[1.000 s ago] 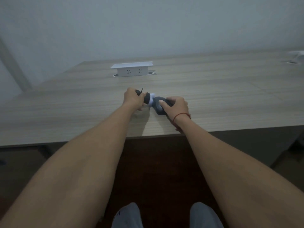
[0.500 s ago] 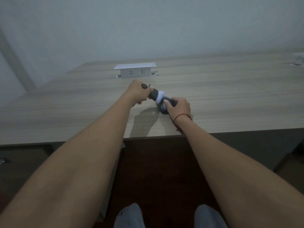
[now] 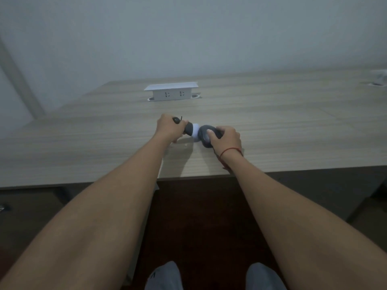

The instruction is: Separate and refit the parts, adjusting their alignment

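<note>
A dark grey handheld device (image 3: 206, 136) with a white middle band (image 3: 195, 131) lies low over the desk (image 3: 293, 126), near its near edge and roughly at the middle of the view. The left hand (image 3: 168, 128) has its grip curled tight round the slim dark handle end, whose black tip and short cord stick out past the knuckles on the far side. The right hand (image 3: 227, 138) grips the rounded head, thumb laid across the top; a red string (image 3: 230, 151) circles that wrist. Both hands are close together, joined by the device. Beyond them, farther on, a white socket box (image 3: 171, 93) stands raised from the desk. Bare desk spreads wide to left and right; the near edge lies just behind the wrists.
</note>
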